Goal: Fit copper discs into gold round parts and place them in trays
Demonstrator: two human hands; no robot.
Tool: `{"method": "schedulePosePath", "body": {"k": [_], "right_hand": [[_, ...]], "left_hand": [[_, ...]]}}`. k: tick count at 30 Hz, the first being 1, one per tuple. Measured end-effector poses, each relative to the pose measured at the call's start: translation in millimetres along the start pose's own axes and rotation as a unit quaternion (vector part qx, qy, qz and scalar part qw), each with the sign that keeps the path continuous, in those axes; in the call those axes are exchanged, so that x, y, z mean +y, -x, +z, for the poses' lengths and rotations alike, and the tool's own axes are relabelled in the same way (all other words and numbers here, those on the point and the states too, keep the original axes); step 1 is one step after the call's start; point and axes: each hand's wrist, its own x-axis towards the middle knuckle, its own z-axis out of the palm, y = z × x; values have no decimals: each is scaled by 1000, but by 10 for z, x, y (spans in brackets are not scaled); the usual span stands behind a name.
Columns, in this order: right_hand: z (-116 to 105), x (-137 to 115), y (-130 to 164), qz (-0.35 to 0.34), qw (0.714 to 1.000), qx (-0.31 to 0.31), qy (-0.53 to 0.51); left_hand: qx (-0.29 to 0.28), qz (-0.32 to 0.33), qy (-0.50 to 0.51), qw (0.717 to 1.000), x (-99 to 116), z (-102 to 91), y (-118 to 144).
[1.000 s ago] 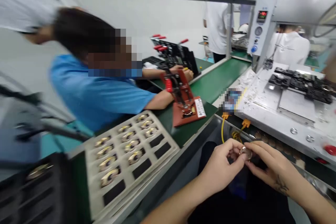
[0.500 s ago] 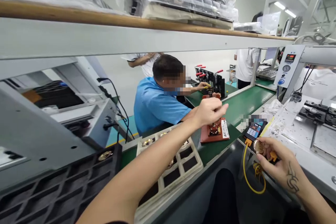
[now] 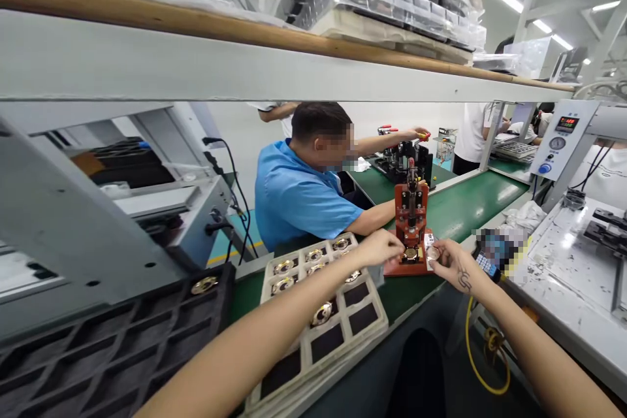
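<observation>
A red hand press (image 3: 411, 225) stands on the green conveyor belt (image 3: 465, 199), its lever raised. A round gold part (image 3: 410, 253) sits in its base. My left hand (image 3: 379, 248) reaches to the press base, fingertips pinched at that part. My right hand (image 3: 450, 261) holds a round metal disc (image 3: 433, 253) at the right edge of the base. A grey tray (image 3: 321, 304) of gold round parts lies under my left forearm.
A person in a blue shirt (image 3: 298, 192) sits across the belt by black clamp fixtures (image 3: 404, 157). A white machine table (image 3: 573, 268) with a control box (image 3: 561, 140) stands right. A yellow cable (image 3: 482, 346) hangs below. Black trays (image 3: 98, 353) lie at left, a shelf overhead.
My left hand dropped from the press lever to the press base, and the lever now stands up. My right hand carried the disc from near the yellow cable up to the base.
</observation>
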Motion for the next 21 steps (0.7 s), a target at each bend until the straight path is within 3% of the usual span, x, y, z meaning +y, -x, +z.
{"method": "schedulePosePath", "body": {"k": [2, 4, 10, 14, 21], "right_hand": [[148, 125, -152, 5, 1000, -16, 2], [251, 249, -263, 17, 999, -30, 6], [312, 493, -298, 41, 998, -53, -3], [379, 455, -399, 32, 995, -96, -14], [521, 160, -553, 7, 991, -128, -30]], "left_hand": [[-40, -32, -22, 998, -141, 298, 3], [-50, -46, -38, 997, -201, 477, -93], [-47, -33, -42, 997, -235, 527, -249], [-36, -38, -23, 998, -222, 320, 16], [58, -55, 59, 995, -110, -425, 746]]}}
